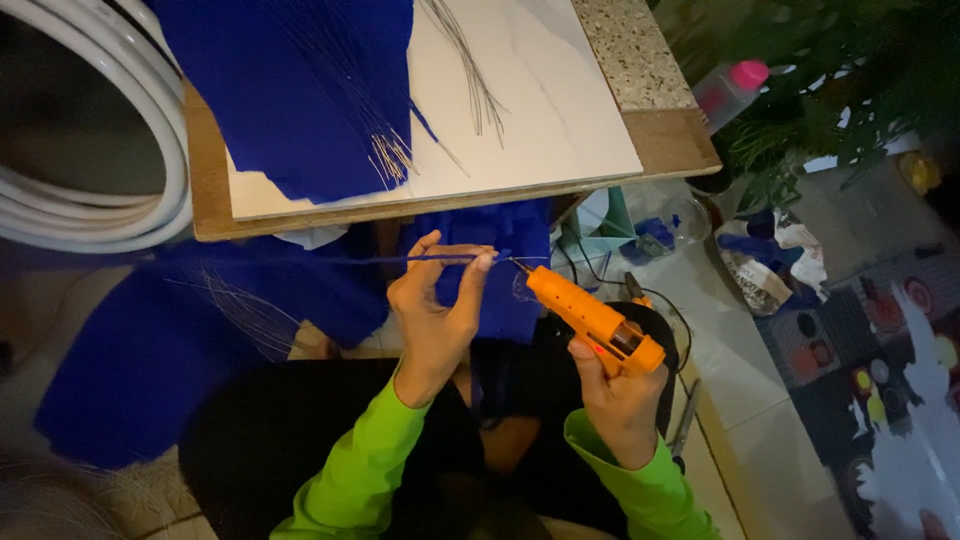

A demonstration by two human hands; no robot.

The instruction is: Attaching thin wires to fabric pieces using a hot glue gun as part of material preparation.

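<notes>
My left hand (435,310) pinches a thin wire wrapped in blue strip (440,259), held level just below the board's front edge. My right hand (618,395) grips an orange glue gun (590,318) by its handle. The gun's nozzle points up-left and meets the right end of the blue-wrapped wire, beside my left fingertips. Both sleeves are bright green. Under my hands lie my dark-clothed lap and more blue fabric.
A white board (540,110) on a wooden top carries blue fabric (300,80) and several thin wires (470,70). Coiled white tubing (150,190) sits at left. A bottle with a pink cap (730,90), plants and bags crowd the right. Blue fabric (150,350) drapes at lower left.
</notes>
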